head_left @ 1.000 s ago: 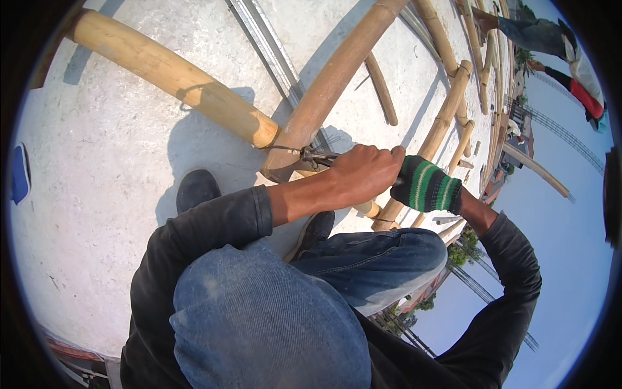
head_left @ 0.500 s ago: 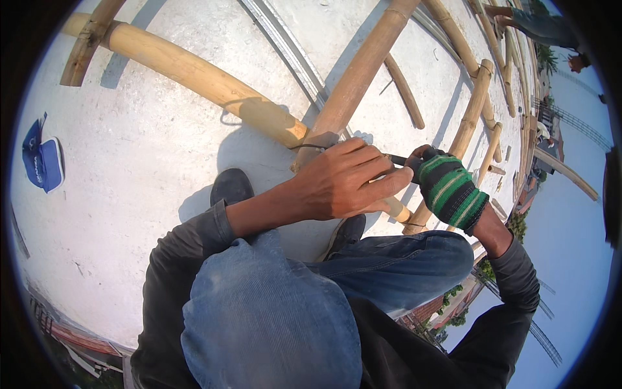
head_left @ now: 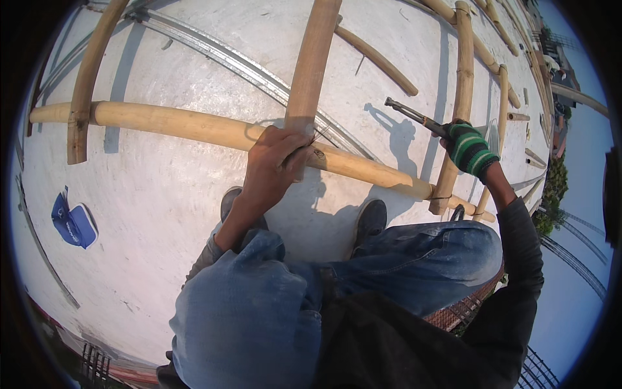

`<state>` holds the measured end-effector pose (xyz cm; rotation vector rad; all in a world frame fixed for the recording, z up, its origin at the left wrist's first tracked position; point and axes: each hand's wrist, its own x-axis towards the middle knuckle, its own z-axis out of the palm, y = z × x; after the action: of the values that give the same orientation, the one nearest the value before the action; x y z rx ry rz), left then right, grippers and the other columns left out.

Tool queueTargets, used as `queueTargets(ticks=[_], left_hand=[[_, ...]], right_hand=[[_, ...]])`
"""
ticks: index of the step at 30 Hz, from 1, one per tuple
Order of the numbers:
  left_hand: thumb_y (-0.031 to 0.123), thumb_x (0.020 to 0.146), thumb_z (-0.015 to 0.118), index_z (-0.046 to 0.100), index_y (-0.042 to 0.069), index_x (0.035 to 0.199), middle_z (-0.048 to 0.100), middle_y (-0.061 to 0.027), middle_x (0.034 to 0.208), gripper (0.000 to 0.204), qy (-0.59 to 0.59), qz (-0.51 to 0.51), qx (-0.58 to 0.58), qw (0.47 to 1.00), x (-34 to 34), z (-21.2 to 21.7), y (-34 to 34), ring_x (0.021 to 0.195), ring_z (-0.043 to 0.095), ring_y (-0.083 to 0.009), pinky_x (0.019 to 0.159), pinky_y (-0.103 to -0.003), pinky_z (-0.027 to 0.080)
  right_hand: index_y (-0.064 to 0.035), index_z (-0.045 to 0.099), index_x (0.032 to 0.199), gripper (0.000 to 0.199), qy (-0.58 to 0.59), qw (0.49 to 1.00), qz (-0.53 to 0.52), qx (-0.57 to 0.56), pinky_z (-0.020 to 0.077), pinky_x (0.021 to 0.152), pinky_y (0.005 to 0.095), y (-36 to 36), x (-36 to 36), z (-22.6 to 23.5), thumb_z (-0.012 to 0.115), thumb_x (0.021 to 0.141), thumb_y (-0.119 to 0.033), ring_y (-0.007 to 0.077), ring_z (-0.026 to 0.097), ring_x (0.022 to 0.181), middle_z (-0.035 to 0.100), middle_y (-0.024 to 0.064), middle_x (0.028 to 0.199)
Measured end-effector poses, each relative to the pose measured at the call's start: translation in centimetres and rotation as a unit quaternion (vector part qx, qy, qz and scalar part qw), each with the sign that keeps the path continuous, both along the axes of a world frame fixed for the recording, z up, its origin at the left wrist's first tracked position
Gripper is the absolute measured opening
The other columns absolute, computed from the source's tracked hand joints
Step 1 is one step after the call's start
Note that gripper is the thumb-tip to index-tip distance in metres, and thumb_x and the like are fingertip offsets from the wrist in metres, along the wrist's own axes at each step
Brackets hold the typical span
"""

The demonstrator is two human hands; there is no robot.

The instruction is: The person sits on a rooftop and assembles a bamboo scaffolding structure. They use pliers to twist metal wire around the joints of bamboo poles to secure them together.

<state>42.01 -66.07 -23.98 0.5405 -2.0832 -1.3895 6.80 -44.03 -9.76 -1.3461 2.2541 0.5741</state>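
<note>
My left hand [head_left: 275, 159], bare, wraps round the lower end of a thick bamboo pole [head_left: 311, 61] where it crosses over a long horizontal bamboo pole [head_left: 175, 125]. Thin dark wire ends [head_left: 318, 135] stick out beside its fingers at the joint. What the fingertips press against is hidden. My right hand [head_left: 468, 148], in a green and black striped fingerless glove, is closed on a dark pair of pincers [head_left: 414, 115]. The tool's head points up and to the left, apart from the poles, above its shadow on the pale surface.
Metal channel strips [head_left: 220, 55] lie behind the joint. More bamboo crosses at the left [head_left: 94, 78] and right [head_left: 464, 71], with a loose stick [head_left: 379, 58] between. A blue cap [head_left: 72, 223] rests at the left. My shoe [head_left: 370, 223] is just below the long pole.
My right hand has drawn the pincers away from the joint to the right. My left hand has moved down-left and now closes round the pole's end. The view has shifted.
</note>
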Motion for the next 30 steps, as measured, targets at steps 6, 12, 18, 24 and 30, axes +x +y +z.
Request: queueTargets(ticks=[6, 12, 18, 24, 30], left_hand=[[0.007, 0.091, 0.083, 0.082, 0.000, 0.101, 0.075, -0.0127, 0.098, 0.011, -0.077, -0.023, 0.156, 0.984, -0.7, 1.1, -0.5, 0.087, 0.070, -0.0186, 0.072, -0.033, 0.055], [0.009, 0.090, 0.085, 0.080, 0.001, 0.095, 0.069, -0.0062, 0.075, 0.010, -0.270, -0.118, 0.132, 0.946, -4.4, 3.0, -3.9, 0.074, 0.067, -0.0131, 0.065, -0.032, 0.051], [0.011, 0.089, 0.085, 0.074, -0.001, 0.095, 0.070, -0.0094, 0.076, 0.017, -0.357, -0.142, 0.022, 0.923, -6.2, 4.5, -3.6, 0.073, 0.068, -0.0158, 0.067, -0.036, 0.053], [0.018, 0.093, 0.083, 0.076, -0.002, 0.105, 0.066, -0.0103, 0.094, 0.024, -0.312, -0.154, -0.072, 0.935, -4.6, 4.8, -2.1, 0.088, 0.067, -0.0259, 0.081, -0.039, 0.053], [0.019, 0.090, 0.085, 0.078, -0.005, 0.109, 0.062, -0.0149, 0.091, 0.032, -0.165, -0.132, -0.080, 0.974, -1.5, 3.9, -0.5, 0.090, 0.063, -0.0318, 0.080, -0.043, 0.051]], right_hand=[[-0.0125, 0.077, 0.115, 0.020, -0.048, 0.987, -0.135, -0.078, 0.0546, 0.092, 0.0496, 6.6, -0.2, -10.8, 0.070, 0.097, -0.018, 0.0383, 0.069, 0.101, 0.070, 0.0181, 0.102], [-0.0102, 0.075, 0.116, 0.024, -0.042, 0.976, -0.187, -0.107, 0.0541, 0.094, 0.0505, 7.5, 1.6, -16.6, 0.071, 0.097, -0.024, 0.0386, 0.069, 0.105, 0.069, 0.0198, 0.110], [-0.0112, 0.074, 0.129, 0.046, -0.096, 0.963, -0.090, -0.235, 0.0553, 0.100, 0.0461, 3.1, 4.1, -12.6, 0.080, 0.093, -0.040, 0.0356, 0.072, 0.106, 0.073, 0.0164, 0.119], [-0.0053, 0.074, 0.125, 0.038, -0.203, 0.915, -0.064, -0.344, 0.0579, 0.087, 0.0404, -1.6, 5.9, -12.9, 0.077, 0.098, -0.031, 0.0301, 0.071, 0.096, 0.072, 0.0171, 0.105], [-0.0025, 0.077, 0.116, 0.033, -0.198, 0.877, -0.249, -0.361, 0.0579, 0.086, 0.0410, 3.7, 5.6, -16.5, 0.076, 0.098, -0.030, 0.0326, 0.073, 0.091, 0.075, 0.0190, 0.101]])
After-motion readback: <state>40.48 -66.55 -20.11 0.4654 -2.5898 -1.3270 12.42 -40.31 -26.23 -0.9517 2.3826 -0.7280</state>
